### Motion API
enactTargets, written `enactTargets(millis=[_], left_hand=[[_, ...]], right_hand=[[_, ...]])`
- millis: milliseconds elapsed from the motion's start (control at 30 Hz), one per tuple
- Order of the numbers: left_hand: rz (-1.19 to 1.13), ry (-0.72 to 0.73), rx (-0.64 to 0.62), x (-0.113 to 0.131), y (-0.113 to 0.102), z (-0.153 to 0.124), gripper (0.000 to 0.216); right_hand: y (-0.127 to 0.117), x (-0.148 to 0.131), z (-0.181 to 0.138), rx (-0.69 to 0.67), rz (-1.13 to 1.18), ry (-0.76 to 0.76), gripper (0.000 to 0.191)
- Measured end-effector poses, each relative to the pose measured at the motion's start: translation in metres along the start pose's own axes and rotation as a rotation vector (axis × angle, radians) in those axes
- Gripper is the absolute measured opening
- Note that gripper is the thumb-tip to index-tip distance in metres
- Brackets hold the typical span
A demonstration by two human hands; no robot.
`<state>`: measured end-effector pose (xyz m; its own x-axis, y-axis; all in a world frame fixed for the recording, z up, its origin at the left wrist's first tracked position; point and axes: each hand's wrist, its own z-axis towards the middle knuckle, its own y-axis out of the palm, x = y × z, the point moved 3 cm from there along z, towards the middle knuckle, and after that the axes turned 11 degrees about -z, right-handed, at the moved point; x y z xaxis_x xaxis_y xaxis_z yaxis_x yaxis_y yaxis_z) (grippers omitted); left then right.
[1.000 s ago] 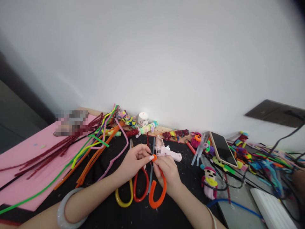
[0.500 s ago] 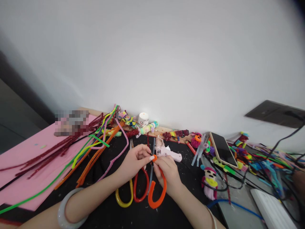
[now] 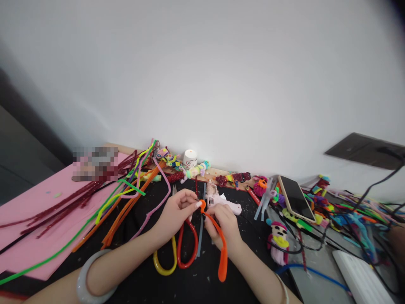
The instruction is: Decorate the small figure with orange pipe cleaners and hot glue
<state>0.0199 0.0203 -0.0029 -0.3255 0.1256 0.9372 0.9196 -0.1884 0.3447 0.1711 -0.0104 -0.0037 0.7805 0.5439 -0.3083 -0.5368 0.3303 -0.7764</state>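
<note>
We see a bright orange pipe cleaner in our two hands, above the middle of the black desk. Its colour is even and strong along the part we can see, and its surface looks soft and fuzzy. The upper end curls into a small tight hook between our fingertips; from there the strip passes our right fingers, bends over and hangs in a gentle curve, and its lower end looks broader and rounded. We cannot tell whether that lower end touches the desk. Our left hand pinches the hooked end between thumb and fingers, and our right hand grips the strip just beside the hook with its fingers closed in. Below our left hand lie the scissors, with one yellow handle loop and one red, their blades partly hidden by that hand. Just behind our right hand rests a pale pink glue gun, and a translucent stick lies between the scissors and the hanging strip. To our left we have a loose bundle of orange pipe cleaners beside a pink sheet; to our right sit a small fuzzy doll with a yellow collar and, farther back, a phone with a dark screen
</note>
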Motion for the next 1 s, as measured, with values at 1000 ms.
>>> enactTargets(millis=[1000], left_hand=[[0.224, -0.018, -0.253, -0.003, 0.001, 0.000, 0.025]], right_hand=[[-0.013, 0.015, 0.005, 0.149, 0.141, 0.313, 0.027]])
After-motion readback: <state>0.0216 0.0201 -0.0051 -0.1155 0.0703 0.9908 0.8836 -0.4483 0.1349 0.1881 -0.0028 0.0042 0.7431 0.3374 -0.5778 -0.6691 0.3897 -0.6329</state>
